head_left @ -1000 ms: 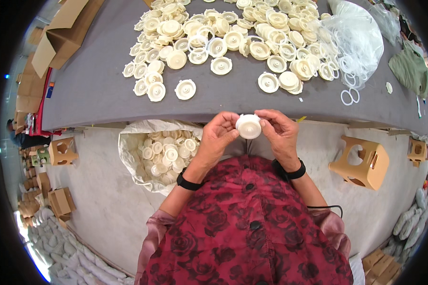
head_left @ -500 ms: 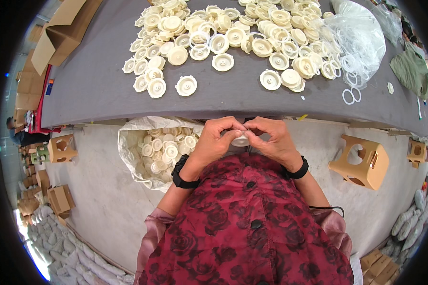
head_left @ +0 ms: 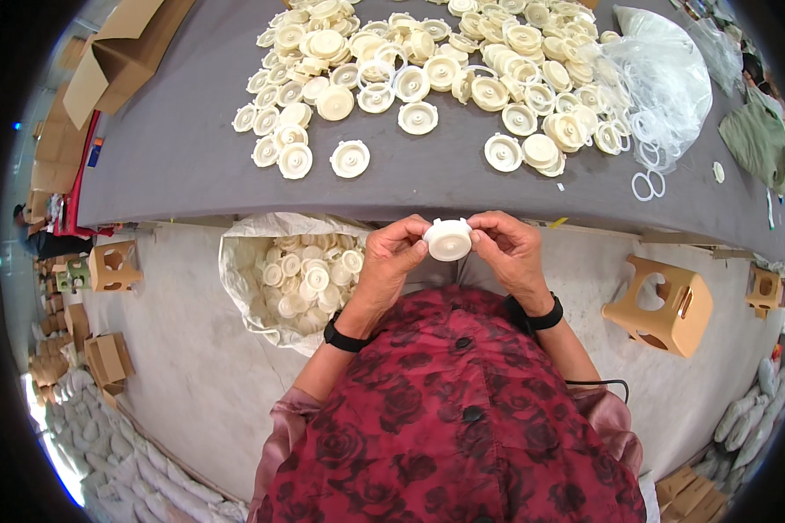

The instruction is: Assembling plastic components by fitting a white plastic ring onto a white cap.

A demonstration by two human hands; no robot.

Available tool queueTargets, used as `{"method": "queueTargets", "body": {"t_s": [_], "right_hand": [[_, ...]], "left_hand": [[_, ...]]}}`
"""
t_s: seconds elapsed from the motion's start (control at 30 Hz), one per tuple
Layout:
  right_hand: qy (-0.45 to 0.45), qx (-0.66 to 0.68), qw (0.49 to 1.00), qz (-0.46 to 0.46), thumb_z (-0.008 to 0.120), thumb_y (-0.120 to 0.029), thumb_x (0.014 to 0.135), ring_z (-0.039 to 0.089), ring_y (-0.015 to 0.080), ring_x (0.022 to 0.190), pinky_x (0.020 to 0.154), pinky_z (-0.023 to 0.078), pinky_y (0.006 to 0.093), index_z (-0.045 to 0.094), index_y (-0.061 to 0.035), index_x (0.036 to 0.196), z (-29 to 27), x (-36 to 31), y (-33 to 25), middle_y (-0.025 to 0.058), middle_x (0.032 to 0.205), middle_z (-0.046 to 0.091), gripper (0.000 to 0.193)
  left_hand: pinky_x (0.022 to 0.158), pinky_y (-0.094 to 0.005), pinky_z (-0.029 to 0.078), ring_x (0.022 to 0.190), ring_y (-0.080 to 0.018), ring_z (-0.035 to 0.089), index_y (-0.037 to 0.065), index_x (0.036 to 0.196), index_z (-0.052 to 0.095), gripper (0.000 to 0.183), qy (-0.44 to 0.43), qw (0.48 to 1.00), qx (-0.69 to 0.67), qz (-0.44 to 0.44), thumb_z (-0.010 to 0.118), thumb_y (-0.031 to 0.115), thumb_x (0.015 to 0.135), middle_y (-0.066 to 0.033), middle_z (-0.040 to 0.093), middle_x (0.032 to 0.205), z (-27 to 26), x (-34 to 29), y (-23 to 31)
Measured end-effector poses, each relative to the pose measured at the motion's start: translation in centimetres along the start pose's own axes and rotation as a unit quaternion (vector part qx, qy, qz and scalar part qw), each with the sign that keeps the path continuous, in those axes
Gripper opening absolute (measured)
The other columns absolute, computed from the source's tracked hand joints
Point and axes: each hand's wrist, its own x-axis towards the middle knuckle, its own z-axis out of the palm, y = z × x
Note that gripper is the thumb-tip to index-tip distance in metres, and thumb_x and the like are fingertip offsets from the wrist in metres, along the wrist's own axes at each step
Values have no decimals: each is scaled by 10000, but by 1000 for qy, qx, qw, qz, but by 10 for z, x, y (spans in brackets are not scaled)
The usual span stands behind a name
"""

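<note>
Between my two hands is one round cream plastic cap (head_left: 449,241) with small lugs on its rim, held just off the table's near edge. My left hand (head_left: 393,259) pinches its left side between thumb and fingers. On the opposite side, my right hand (head_left: 511,253) pinches the rim the same way. The cap's broad face is tilted up and shows a round centre. Whether a ring sits on it I cannot tell. Many similar caps (head_left: 334,103) lie heaped on the grey table (head_left: 183,174), with thin white rings (head_left: 642,186) at the right.
A white woven sack (head_left: 240,277) full of caps stands on the floor left of my forearm. At the right is a tan plastic stool (head_left: 672,305). A clear plastic bag of rings (head_left: 672,78) and an open cardboard box (head_left: 113,65) are on the table.
My hands have spread apart, and the cap, mostly covered by my fingers before, now shows its broad face. The view has shifted slightly.
</note>
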Motion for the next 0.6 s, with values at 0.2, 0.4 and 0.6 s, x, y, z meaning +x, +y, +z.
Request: {"method": "queueTargets", "body": {"t_s": [0.2, 0.4, 0.6], "right_hand": [[-10, -81, 996, -46, 670, -44, 908, 634, 82, 816, 730, 525, 244, 692, 15, 1105, 6, 6, -8, 42, 947, 706, 207], [-77, -187, 977, -70, 719, -91, 870, 678, 160, 832, 761, 553, 284, 678, 23, 1110, 13, 8, -15, 104, 961, 707, 269], [-119, -198, 966, -114, 744, -129, 860, 687, 246, 904, 780, 574, 340, 654, 21, 1160, 18, 21, -21, 141, 1038, 690, 346]], "left_hand": [[792, -264, 421, 879, -125, 545, -24, 988, 683, 108, -41, 978, 197, 53, 639, 49, 922, -42, 603, 943, 7, 3, 26], [753, -326, 441, 829, -222, 574, -26, 962, 660, 103, -83, 913, 386, 99, 633, 16, 872, -92, 613, 869, 3, 3, 42], [778, -447, 483, 893, -352, 607, 34, 930, 710, 145, -105, 680, 721, -82, 700, 91, 797, -153, 638, 882, -65, -56, 86]]}}
